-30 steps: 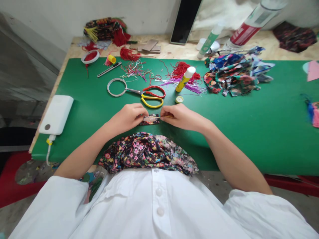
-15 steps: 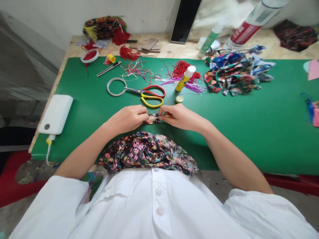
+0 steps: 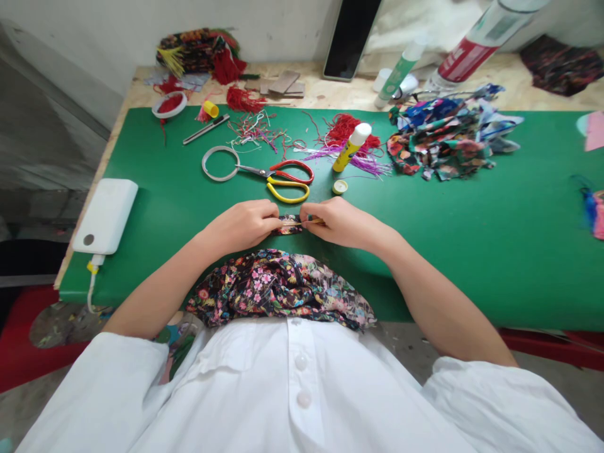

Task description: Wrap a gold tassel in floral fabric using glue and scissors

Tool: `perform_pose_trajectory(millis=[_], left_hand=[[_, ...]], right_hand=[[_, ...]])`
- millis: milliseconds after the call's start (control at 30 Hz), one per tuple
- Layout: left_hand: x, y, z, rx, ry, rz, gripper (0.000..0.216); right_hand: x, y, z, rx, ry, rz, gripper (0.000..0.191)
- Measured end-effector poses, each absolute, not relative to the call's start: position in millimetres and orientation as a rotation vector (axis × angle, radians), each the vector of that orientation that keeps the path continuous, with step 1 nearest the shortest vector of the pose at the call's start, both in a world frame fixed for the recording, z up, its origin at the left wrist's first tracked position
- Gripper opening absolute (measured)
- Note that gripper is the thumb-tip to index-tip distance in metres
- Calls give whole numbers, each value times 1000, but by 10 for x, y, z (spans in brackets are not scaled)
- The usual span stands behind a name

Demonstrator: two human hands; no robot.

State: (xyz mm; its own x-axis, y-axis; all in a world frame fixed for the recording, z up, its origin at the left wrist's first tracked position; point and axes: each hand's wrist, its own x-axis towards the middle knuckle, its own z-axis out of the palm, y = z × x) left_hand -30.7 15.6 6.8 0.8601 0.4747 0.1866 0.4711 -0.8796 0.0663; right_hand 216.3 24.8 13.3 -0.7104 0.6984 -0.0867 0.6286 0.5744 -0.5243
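My left hand (image 3: 250, 224) is closed on the left end of a small dark floral fabric strip (image 3: 289, 229) lying on the green mat. Between the fingers of my right hand (image 3: 337, 220) is a thin tan stick (image 3: 316, 221). Its tip reaches left over the strip, and those fingers sit at the strip's right end. Just beyond my hands rest scissors (image 3: 289, 200) with one red and one yellow handle. A yellow glue stick (image 3: 352, 148) stands behind my right hand, its small open cap (image 3: 339, 187) nearby. A bunched floral cloth (image 3: 278, 283) lies against my front.
The green mat (image 3: 472, 251) covers the table. On it lie a tape roll (image 3: 221, 163), a cutter knife (image 3: 206, 129), red threads (image 3: 346, 130), fabric scraps (image 3: 441, 138) and a white power bank (image 3: 106, 216) with a cable. A phone (image 3: 352, 38) leans at the back.
The thin stick in my right hand has shifted slightly, with its tip now lying further left across the fabric strip. My left hand stays in place on the strip.
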Motion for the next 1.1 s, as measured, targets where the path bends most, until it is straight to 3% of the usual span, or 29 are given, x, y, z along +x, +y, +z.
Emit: perform_pose_trajectory(millis=[800, 967, 1100], left_hand=[[-290, 149, 19, 2983, 790, 339, 40], [-291, 150, 18, 2951, 812, 347, 37], [-296, 145, 30, 2916, 846, 333, 35]], right_hand=[[2084, 200, 189, -1325, -2733, 648, 14], [2061, 143, 229, -1513, -2754, 509, 15], [2134, 147, 242, -1416, -2818, 411, 16]])
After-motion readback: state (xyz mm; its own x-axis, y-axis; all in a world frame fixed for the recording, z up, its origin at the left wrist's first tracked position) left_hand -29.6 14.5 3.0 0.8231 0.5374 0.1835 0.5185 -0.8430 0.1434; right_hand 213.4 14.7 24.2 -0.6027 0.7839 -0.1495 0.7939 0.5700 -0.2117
